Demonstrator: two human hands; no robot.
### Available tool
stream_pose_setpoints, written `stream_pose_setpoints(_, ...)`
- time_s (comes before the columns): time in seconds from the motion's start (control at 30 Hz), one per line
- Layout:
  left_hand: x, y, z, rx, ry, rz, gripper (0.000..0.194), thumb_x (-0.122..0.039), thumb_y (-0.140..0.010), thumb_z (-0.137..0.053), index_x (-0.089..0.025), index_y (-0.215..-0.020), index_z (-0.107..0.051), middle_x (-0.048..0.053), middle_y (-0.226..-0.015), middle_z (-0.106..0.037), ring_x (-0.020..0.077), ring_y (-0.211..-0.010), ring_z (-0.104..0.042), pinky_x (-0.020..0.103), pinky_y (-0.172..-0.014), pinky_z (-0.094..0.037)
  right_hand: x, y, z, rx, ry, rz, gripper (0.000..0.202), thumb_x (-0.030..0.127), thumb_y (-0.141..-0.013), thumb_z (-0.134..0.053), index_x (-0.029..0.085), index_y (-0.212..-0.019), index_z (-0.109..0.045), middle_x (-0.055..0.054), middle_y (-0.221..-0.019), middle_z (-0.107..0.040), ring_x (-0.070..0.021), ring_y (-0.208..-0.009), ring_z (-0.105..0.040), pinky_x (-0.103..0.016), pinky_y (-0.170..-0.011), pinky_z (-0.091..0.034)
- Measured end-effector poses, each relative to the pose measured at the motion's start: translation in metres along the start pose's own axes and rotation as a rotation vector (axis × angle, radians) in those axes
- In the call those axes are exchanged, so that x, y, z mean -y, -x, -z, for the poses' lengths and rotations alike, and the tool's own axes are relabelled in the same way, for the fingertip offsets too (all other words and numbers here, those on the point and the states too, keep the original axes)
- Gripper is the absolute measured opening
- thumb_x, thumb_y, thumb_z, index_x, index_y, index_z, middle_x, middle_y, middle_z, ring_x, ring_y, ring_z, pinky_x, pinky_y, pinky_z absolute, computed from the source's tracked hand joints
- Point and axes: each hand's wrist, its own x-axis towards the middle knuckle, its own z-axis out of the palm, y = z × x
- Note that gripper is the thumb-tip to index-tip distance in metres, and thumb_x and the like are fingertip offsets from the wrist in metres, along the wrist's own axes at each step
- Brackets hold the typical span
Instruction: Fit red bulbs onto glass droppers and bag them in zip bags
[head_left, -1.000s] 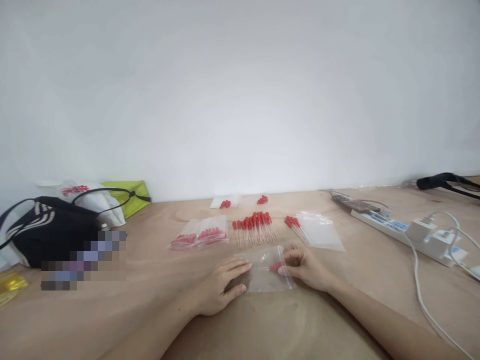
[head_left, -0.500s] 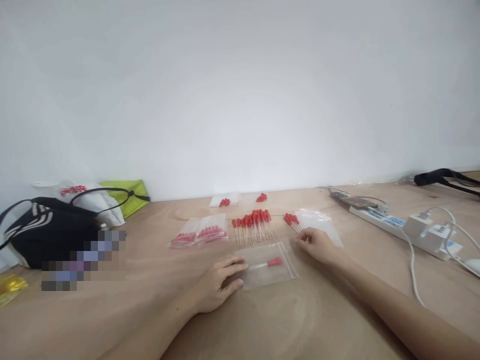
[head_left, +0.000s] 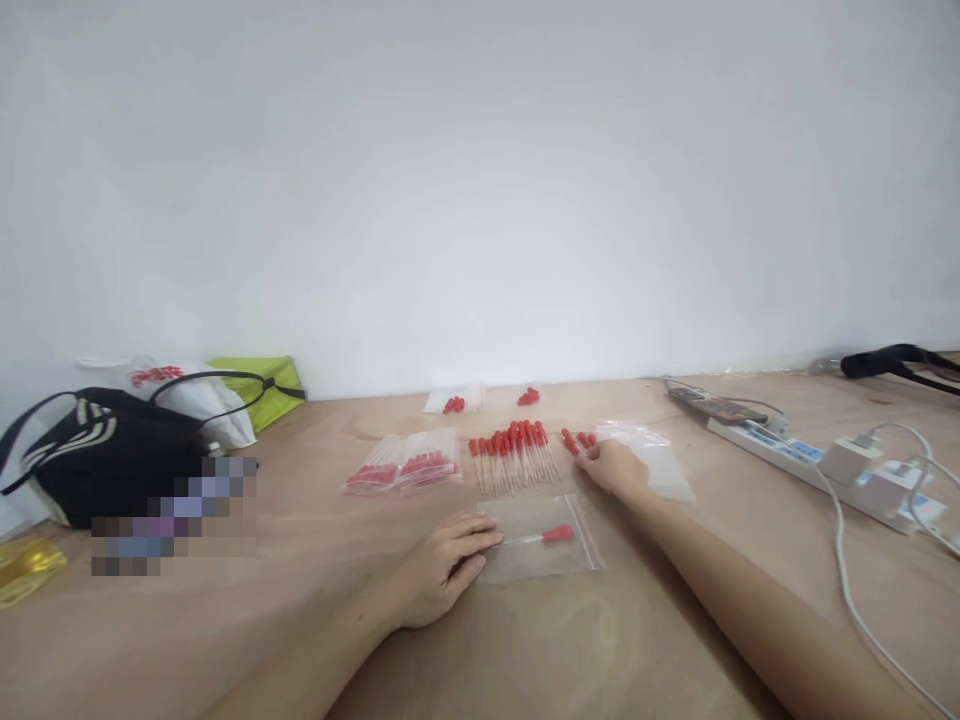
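A clear zip bag (head_left: 525,560) lies flat in front of me with one red-bulbed dropper (head_left: 558,534) inside, its thin stem pointing left. My left hand (head_left: 450,565) rests on the bag's left end, fingers stretched out and thumb apart. Farther right, my right hand (head_left: 615,468) pinches the stem end of a red-bulbed dropper (head_left: 569,439). Beside those fingertips show a couple more red bulbs (head_left: 587,439), their stems hidden by the hand. A row of loose droppers (head_left: 517,450) lies to the left of it, bulbs pointing away from me.
Two filled bags of droppers (head_left: 427,464) lie left of the row. Small red bulbs (head_left: 454,405) sit near the wall. Flat zip bags (head_left: 667,465) lie beyond my right hand. At right is a power strip (head_left: 795,450) with cables; at left, a black bag (head_left: 112,460).
My right hand has shifted left and slightly away from me, and one dropper there now lies apart from its neighbours. My left hand stays on the bag. The view has shifted slightly.
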Motion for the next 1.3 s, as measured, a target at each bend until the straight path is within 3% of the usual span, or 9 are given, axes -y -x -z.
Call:
stream_pose_setpoints(0.13, 0.000, 0.000, 0.000, -0.003, 0.011, 0.007, 0.034, -0.022, -0.086, -0.037, -0.025, -0.117, -0.049, 0.002, -0.126, -0.046, 0.0193, -0.119, -0.036, 0.038, -0.101, -0.027, 0.006, 0.003, 0.000, -0.043, -0.063, 0.015, 0.031, 0.044, -0.068, -0.047, 0.019, -0.056, -0.060, -0.010, -0.072, -0.064, -0.0247, -0.070, -0.058, -0.031, -0.055, -0.037)
stream_pose_setpoints(0.27, 0.002, 0.000, -0.001, 0.006, 0.015, 0.015, 0.034, -0.025, -0.087, -0.035, -0.026, -0.119, -0.048, 0.001, -0.127, -0.044, 0.0180, -0.119, -0.036, 0.038, -0.102, -0.026, 0.004, 0.011, 0.011, -0.074, -0.214, 0.101, 0.037, 0.046, -0.075, -0.038, 0.017, -0.064, -0.058, -0.007, -0.067, -0.062, -0.0188, -0.065, -0.057, -0.026, -0.054, -0.038)
stream_pose_setpoints(0.37, 0.003, 0.000, -0.001, 0.020, 0.011, 0.026, 0.033, -0.028, -0.088, -0.035, -0.027, -0.119, -0.048, 0.001, -0.128, -0.043, 0.0185, -0.120, -0.035, 0.038, -0.101, -0.025, -0.005, 0.027, 0.017, -0.033, -0.464, 0.158, 0.034, 0.045, -0.072, -0.043, 0.016, -0.084, -0.055, 0.000, -0.055, -0.056, -0.0137, -0.052, -0.052, -0.023, -0.048, -0.038)
stream_pose_setpoints(0.5, 0.005, 0.000, -0.002, 0.011, 0.003, 0.003, 0.034, -0.031, -0.086, -0.039, -0.028, -0.119, -0.048, 0.001, -0.129, -0.042, 0.0201, -0.120, -0.034, 0.039, -0.101, -0.026, -0.019, 0.052, 0.017, 0.116, -0.885, 0.141, 0.070, 0.040, -0.061, -0.058, 0.019, -0.120, -0.026, 0.010, -0.049, -0.046, -0.0103, -0.038, -0.045, -0.021, -0.037, -0.035)
stream_pose_setpoints(0.63, 0.006, 0.000, -0.003, 0.007, 0.006, -0.001, 0.034, -0.031, -0.086, -0.039, -0.028, -0.119, -0.048, 0.001, -0.129, -0.042, 0.0201, -0.120, -0.034, 0.040, -0.101, -0.026, -0.021, 0.063, 0.015, 0.175, -1.042, 0.072, 0.082, 0.032, -0.055, -0.063, 0.024, -0.122, -0.016, 0.011, -0.055, -0.046, -0.0104, -0.039, -0.049, -0.022, -0.037, -0.040)
stream_pose_setpoints(0.8, 0.005, 0.000, -0.003, -0.011, 0.023, 0.001, 0.033, -0.031, -0.085, -0.040, -0.028, -0.117, -0.049, 0.001, -0.128, -0.043, 0.0205, -0.119, -0.035, 0.040, -0.100, -0.028, -0.014, 0.067, 0.012, 0.083, -1.069, -0.010, 0.074, 0.037, -0.057, -0.064, 0.024, -0.114, -0.018, 0.012, -0.053, -0.044, -0.0119, -0.042, -0.052, -0.026, -0.042, -0.046)
stream_pose_setpoints(1.0, 0.005, 0.000, -0.002, -0.013, 0.020, -0.003, 0.033, -0.030, -0.085, -0.041, -0.028, -0.117, -0.050, 0.001, -0.127, -0.045, 0.0211, -0.118, -0.036, 0.040, -0.100, -0.028, -0.009, 0.070, 0.008, 0.079, -1.165, -0.087, 0.052, 0.043, -0.060, -0.060, 0.024, -0.094, -0.025, 0.010, -0.053, -0.049, -0.0129, -0.045, -0.055, -0.028, -0.046, -0.048)
stream_pose_setpoints(1.2, 0.007, 0.000, -0.003, -0.019, 0.026, 0.002, 0.032, -0.031, -0.085, -0.041, -0.030, -0.116, -0.050, 0.000, -0.126, -0.045, 0.0215, -0.118, -0.037, 0.040, -0.100, -0.028, -0.017, 0.063, 0.010, -0.071, -1.105, -0.073, 0.036, 0.035, -0.066, -0.052, 0.025, -0.090, -0.027, 0.010, -0.049, -0.048, -0.0120, -0.041, -0.051, -0.025, -0.040, -0.044)
stream_pose_setpoints(1.3, 0.007, 0.000, -0.003, -0.020, 0.024, 0.003, 0.033, -0.031, -0.085, -0.041, -0.030, -0.117, -0.049, 0.000, -0.126, -0.045, 0.0213, -0.118, -0.037, 0.040, -0.099, -0.028, -0.018, 0.061, 0.010, -0.078, -1.105, -0.074, 0.033, 0.032, -0.067, -0.050, 0.025, -0.090, -0.027, 0.011, -0.048, -0.047, -0.0118, -0.039, -0.049, -0.023, -0.037, -0.042)
